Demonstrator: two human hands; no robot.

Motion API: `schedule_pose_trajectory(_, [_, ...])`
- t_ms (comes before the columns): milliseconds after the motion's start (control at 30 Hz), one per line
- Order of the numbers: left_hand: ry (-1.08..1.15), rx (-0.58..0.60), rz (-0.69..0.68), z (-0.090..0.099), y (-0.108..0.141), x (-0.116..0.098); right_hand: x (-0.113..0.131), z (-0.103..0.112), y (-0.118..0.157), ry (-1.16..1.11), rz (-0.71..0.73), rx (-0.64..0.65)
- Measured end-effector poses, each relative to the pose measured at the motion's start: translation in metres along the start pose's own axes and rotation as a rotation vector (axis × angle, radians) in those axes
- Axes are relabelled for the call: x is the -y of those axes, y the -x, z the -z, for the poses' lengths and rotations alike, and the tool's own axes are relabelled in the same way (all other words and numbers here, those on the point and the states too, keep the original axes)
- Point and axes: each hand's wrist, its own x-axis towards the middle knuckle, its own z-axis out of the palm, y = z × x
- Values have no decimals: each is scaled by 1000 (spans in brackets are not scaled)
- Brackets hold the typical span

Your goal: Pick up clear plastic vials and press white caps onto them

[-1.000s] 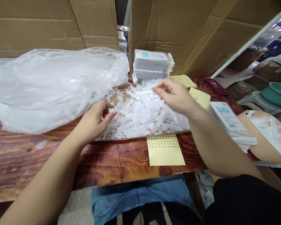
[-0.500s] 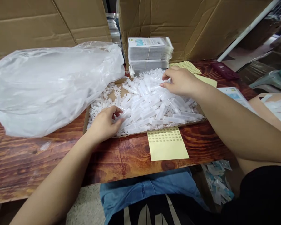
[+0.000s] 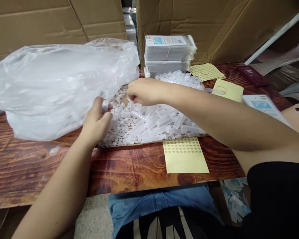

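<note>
The left hand [image 3: 96,119] grasps a whitish tube [image 3: 105,105], mostly hidden. Whether the right hand [image 3: 146,92], fingers curled, grasps anything is unclear.

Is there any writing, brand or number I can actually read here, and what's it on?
None reads clearly.
Banded stack: print on the top card, too small.
Right-hand card: print, too small.
Front yellow sheet: rows of tiny marks, unreadable.
Back yellow sheets: tiny marks, unreadable.
Dark red box: pale marks, too blurred.
Black shirt: large pale shapes, cut off; I can't tell if they are letters.
</note>
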Motion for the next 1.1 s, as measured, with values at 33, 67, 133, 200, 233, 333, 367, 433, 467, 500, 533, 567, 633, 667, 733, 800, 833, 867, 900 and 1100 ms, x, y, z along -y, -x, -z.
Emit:
schedule_pose_trajectory(33, [-67,32,-25,-3,1,-4,2,-2,-10,31,-15,56])
schedule_pose_trajectory(67, [-134,75,-69,-7,3,-9,3,-5,-18,65,-38,109])
schedule_pose_trajectory(133, [-259,148,-159,-14,4,-19,3,-8,-30,120,-73,191])
schedule_pose_trajectory(200, [-368,207,-170,-19,5,-27,1,-10,-36,139,-79,249])
schedule_pose_trajectory(233, [-416,233,-147,-20,4,-30,1,-11,-37,141,-77,270])
schedule_pose_trajectory(333, [-500,288,-86,-18,2,-34,2,-14,-38,145,-82,295])
schedule_pose_trajectory(367, [-503,297,-77,-16,2,-35,3,-15,-38,156,-82,293])
schedule_pose_trajectory(433, [-492,308,-64,-13,2,-36,4,-18,-39,190,-89,293])
schedule_pose_trajectory(467, [-491,311,-56,-12,2,-36,4,-18,-39,207,-93,293])
schedule_pose_trajectory(500, [-494,312,-48,-11,2,-35,3,-19,-39,216,-97,291])
schedule_pose_trajectory(533, [-496,312,-41,-11,3,-35,1,-18,-39,211,-100,276])
schedule_pose_trajectory(567, [-493,308,-32,-10,4,-33,-2,-17,-37,190,-100,243])
schedule_pose_trajectory(633, [-461,278,-16,-8,5,-28,-7,-13,-30,98,-94,128])
schedule_pose_trajectory(667, [-435,248,-9,-7,5,-25,-10,-11,-24,23,-95,45])
schedule_pose_trajectory(733, [-383,162,4,-3,4,-17,-13,-9,-8,-189,-100,-151])
schedule_pose_trajectory(800, [-320,49,15,1,4,-11,-12,-13,11,-464,-98,-350])
schedule_pose_trajectory(833, [-266,-1,20,2,4,-10,-9,-17,20,-612,-93,-450])
schedule_pose_trajectory(867, [-193,-42,22,2,5,-10,-6,-21,28,-755,-88,-540])
schedule_pose_trajectory(900, [-100,-67,18,2,6,-11,-1,-27,34,-886,-86,-621])
schedule_pose_trajectory(1100, [478,29,-22,-12,15,-28,25,-45,48,-1303,-174,-849])
